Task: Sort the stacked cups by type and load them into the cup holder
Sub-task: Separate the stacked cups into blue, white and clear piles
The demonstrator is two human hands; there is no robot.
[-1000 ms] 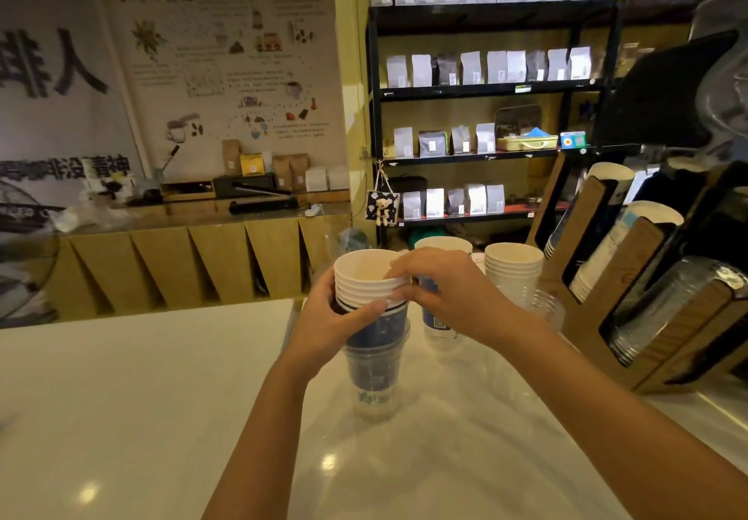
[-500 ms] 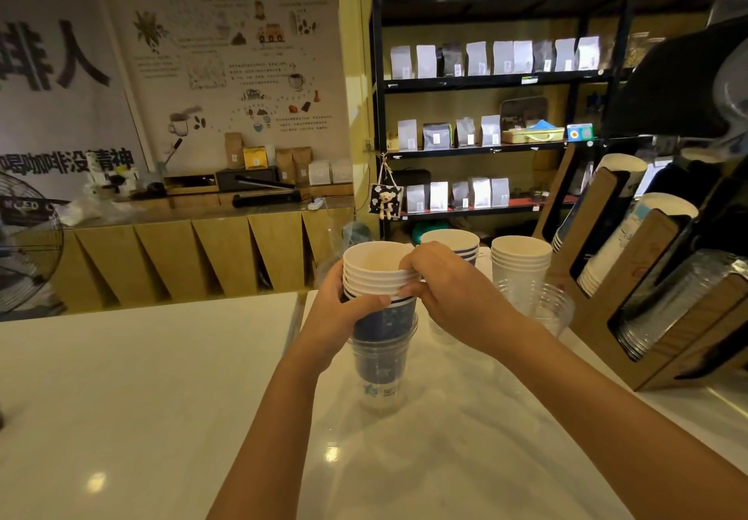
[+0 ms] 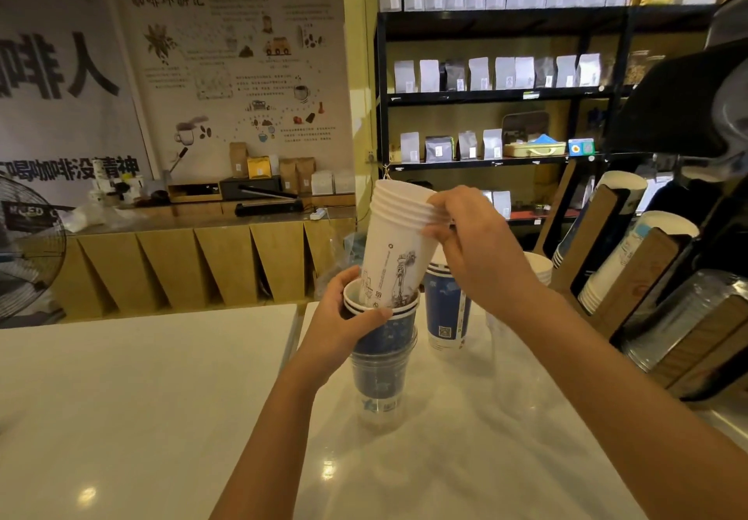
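My right hand (image 3: 473,244) grips the rims of several nested white paper cups (image 3: 394,244), tilted left, their bottoms still inside the stack below. My left hand (image 3: 348,313) holds that lower stack of blue paper cups (image 3: 384,333) by the rim; these sit nested in clear plastic cups (image 3: 378,390) standing on the white counter (image 3: 162,398). Behind stands another blue cup stack (image 3: 447,313), with more white cups (image 3: 540,268) to its right. The wooden cup holder (image 3: 631,272) at right has slanted slots holding blue, white and clear cup stacks.
A seam (image 3: 293,341) splits the white counter top. A dark machine (image 3: 688,106) hangs over the holder at upper right. Beyond the counter are a wooden back bench (image 3: 202,260), a fan (image 3: 24,248) at far left and black shelves (image 3: 485,94) of coffee bags.
My right hand has lifted the white paper cups most of the way out of the blue stack and tilted them. My left hand has slid down onto the blue cups' rim.
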